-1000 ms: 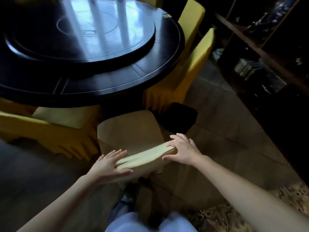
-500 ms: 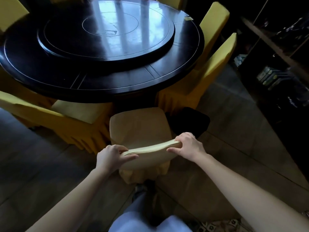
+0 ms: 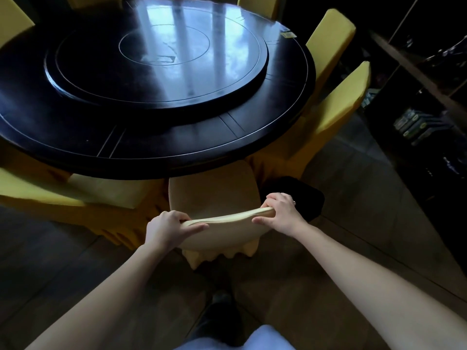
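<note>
- One view only, worn on the person's head, facing forward and steeply down.
- It looks from close above the chair back (image 3: 227, 219).
- The round counter (image 3: 177, 150) fills the upper half, with the floor (image 3: 366, 210) at the right.

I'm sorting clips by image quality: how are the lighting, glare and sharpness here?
Head view: dim overall; pale reflected glare streaks the turntable on the round table; the left hand and right hand gripping the chair back are sharp; the books at right sink into shadow; wide-angle distortion bends the frame edges.
</note>
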A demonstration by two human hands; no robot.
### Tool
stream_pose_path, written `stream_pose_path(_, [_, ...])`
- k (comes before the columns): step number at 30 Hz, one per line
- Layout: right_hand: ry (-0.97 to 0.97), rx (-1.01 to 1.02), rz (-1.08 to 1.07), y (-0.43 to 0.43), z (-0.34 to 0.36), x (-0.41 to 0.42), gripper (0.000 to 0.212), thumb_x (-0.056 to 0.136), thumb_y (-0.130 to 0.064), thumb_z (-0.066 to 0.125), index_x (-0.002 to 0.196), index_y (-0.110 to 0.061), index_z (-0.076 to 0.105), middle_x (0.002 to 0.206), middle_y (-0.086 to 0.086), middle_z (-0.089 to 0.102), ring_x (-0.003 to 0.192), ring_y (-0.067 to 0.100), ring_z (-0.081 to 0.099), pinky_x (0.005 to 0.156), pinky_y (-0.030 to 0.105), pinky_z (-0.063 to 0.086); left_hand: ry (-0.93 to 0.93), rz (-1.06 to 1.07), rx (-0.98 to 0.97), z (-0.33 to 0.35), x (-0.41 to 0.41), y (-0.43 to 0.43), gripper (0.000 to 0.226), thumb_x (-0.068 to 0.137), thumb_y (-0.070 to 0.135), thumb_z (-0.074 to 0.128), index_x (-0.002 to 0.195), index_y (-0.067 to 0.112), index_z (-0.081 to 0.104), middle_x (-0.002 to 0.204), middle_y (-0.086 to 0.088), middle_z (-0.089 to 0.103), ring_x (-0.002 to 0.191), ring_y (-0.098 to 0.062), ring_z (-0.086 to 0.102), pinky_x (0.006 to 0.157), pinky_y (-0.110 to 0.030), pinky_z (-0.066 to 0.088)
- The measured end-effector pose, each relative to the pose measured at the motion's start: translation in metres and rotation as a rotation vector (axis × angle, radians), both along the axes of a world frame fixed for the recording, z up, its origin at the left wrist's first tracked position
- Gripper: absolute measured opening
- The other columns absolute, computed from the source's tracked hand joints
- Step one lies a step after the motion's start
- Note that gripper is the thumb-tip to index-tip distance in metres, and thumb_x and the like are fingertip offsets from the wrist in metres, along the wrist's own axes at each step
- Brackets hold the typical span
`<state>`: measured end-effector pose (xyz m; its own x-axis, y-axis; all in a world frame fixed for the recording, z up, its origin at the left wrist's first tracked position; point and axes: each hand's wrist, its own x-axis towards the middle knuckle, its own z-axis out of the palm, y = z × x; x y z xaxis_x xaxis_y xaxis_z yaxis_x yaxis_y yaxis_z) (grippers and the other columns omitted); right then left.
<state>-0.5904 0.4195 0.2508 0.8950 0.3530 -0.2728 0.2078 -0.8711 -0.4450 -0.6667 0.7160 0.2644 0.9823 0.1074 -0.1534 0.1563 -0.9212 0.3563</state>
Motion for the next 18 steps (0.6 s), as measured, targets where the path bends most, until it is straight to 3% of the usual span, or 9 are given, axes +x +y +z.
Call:
stream_pose_path(6, [0.067, 0.008, -0.026, -0.014, 0.014, 0.05, 0.051, 0.069, -0.058, 0.071, 0.102, -0.019, 0.068, 0.129, 0.004, 0.049, 0.127, 0.024, 0.032, 0.106, 0.036, 0.025, 0.0, -0.059, -0.022, -0.005, 0.041, -0.016, 0.074, 0.058, 0.092, 0.037, 0.074, 0.028, 0.07, 0.065, 0.013, 0.063, 0.059, -0.004, 0.058, 0.047, -0.024, 0.048])
stream_pose_path(10, [0.077, 0.022, -0.067, -0.032, 0.01, 0.061, 0.06, 0.063, -0.068, 0.065, 0.102, -0.022, 0.065, 0.119, 0.001, 0.051, 0.121, 0.02, 0.036, 0.101, 0.035, 0.032, -0.055, -0.081, -0.05, -0.016, 0.051, -0.031, 0.073, 0.057, 0.091, 0.037, 0.072, 0.027, 0.069, 0.062, 0.013, 0.062, 0.058, -0.004, 0.057, 0.046, -0.023, 0.046])
stream_pose_path(18, [0.084, -0.01, -0.064, -0.032, 0.013, 0.061, 0.055, 0.069, -0.063, 0.068, 0.106, -0.023, 0.062, 0.121, 0.002, 0.048, 0.12, 0.019, 0.035, 0.103, 0.038, 0.038, -0.073, -0.114, -0.075, -0.019, 0.053, -0.032, 0.071, 0.059, 0.09, 0.038, 0.072, 0.027, 0.069, 0.062, 0.011, 0.063, 0.057, -0.004, 0.058, 0.046, -0.025, 0.049])
